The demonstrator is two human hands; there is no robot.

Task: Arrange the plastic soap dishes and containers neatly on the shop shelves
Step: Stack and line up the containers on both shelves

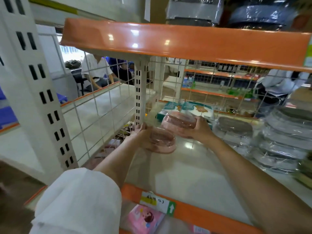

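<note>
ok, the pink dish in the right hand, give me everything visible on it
The pink dish is a shallow oval of translucent pink plastic with a darker ribbed insert, wrapped in clear film that glints. The right hand holds its right end, fingers curled under and thumb on the rim, so it hangs tilted above the shelf, clear of the surface. It sits just behind and right of a second, matching dish by the left hand; whether the two touch is unclear.

There is only one view, from a camera on the person's head. It looks forward and down, with a wide angle, into a white shelf (185, 166) at close range, under the orange edge (185, 43) of the upper shelf.
</note>
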